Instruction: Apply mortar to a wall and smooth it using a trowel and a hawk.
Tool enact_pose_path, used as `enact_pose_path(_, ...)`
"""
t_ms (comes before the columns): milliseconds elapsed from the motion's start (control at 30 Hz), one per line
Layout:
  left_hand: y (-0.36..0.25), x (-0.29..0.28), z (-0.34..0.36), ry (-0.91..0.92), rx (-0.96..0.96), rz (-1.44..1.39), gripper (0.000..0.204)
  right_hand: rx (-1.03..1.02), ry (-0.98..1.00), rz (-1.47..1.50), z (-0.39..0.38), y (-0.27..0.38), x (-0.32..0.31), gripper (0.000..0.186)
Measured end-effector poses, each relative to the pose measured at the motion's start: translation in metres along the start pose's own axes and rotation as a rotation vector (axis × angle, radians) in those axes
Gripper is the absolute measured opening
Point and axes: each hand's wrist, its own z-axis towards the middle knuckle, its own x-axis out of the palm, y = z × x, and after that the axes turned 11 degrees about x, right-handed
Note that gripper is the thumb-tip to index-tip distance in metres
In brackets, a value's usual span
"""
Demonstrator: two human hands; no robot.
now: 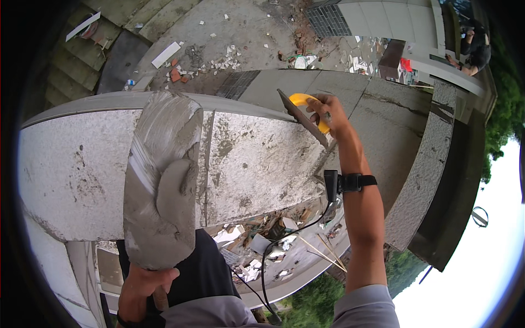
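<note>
My left hand (145, 287) is closed on the near end of a long mortar board (164, 126), its surface smeared with wet grey mortar. A thicker lump of mortar (176, 188) sits toward the board's right side. In my right hand (332, 113) is a plastering trowel (299, 113), with my fingers wrapped round its yellow handle. The trowel's dark blade is tilted, seen nearly edge-on, above the far right part of a speckled white slab (262, 164). I cannot tell whether the blade touches the slab.
A black cable (264, 262) runs from the strapped device (350, 182) on my right wrist. Rubble (257, 240) lies below the slab's near edge, with more debris (219, 63) on the ground beyond. Steps (82, 60) stand far left; another person (474, 46) is far right.
</note>
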Motion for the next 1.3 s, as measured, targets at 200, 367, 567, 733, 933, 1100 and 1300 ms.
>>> enact_pose_path(200,-0.006,-0.004,-0.009,-0.005,0.026,-0.056,0.032,-0.049,-0.011,0.051,-0.021,0.004,-0.011,0.033)
enact_pose_path(367,-0.012,-0.009,-0.011,-0.008,-0.021,-0.028,0.031,0.050,-0.058,-0.063,-0.038,-0.004,-0.013,0.035)
enact_pose_path(567,-0.016,-0.014,-0.016,0.004,-0.019,-0.010,0.030,-0.053,0.073,-0.068,-0.034,0.049,0.047,0.033)
enact_pose_path(733,-0.016,-0.018,-0.017,-0.012,-0.008,-0.018,0.031,-0.124,0.191,-0.012,-0.018,0.071,0.079,0.032)
enact_pose_path(933,-0.020,-0.025,-0.025,0.014,0.038,-0.047,0.030,-0.091,0.096,-0.047,-0.055,0.058,0.049,0.031)
enact_pose_path(1100,-0.025,-0.028,-0.024,0.011,0.031,-0.028,0.030,-0.107,0.136,-0.127,-0.064,0.074,0.070,0.031)
enact_pose_path(1300,-0.025,-0.034,-0.025,0.029,0.054,-0.004,0.031,-0.234,0.274,-0.184,-0.050,0.119,0.125,0.031)
